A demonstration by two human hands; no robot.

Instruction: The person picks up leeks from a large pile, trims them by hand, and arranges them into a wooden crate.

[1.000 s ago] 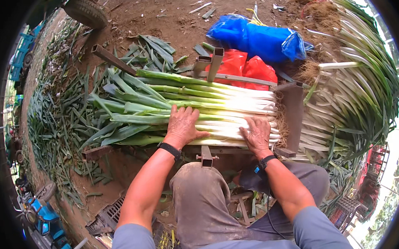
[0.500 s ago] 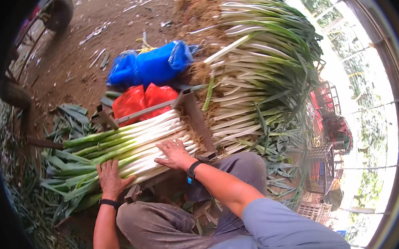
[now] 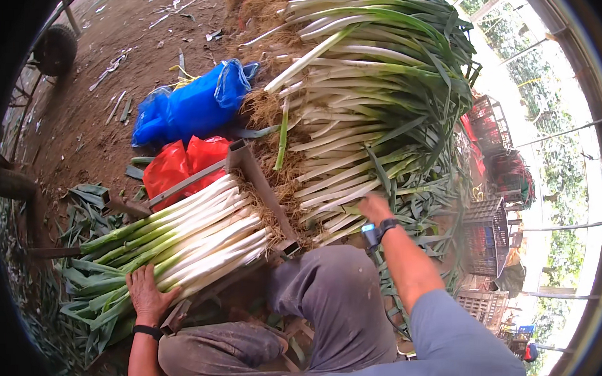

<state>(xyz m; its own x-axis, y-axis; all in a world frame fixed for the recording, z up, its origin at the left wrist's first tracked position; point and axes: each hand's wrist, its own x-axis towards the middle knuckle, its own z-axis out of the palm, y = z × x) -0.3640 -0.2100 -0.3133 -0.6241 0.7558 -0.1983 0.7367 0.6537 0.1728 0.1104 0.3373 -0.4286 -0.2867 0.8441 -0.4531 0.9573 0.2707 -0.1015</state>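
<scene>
A thick layer of leeks, white stalks to the right and green leaves to the left, lies in a metal frame before my knees. My left hand rests flat on the near edge of these leeks, fingers stretched and thumb spread. At the right, my right hand reaches over the near part of a big heap of leeks, close to the stalks. It is blurred and its fingers are mostly hidden, so I cannot see whether it grips one. The heap's roots point left and its leaves right.
Behind the frame lie a red plastic bag and a rolled blue plastic bundle on bare soil. Loose leaves litter the ground. Plastic crates stand far right. A wheel shows at the upper left.
My right hand has left the leeks in the frame and moved right to the big heap. My left hand stays on the framed leeks. The view has turned slightly rightward.
</scene>
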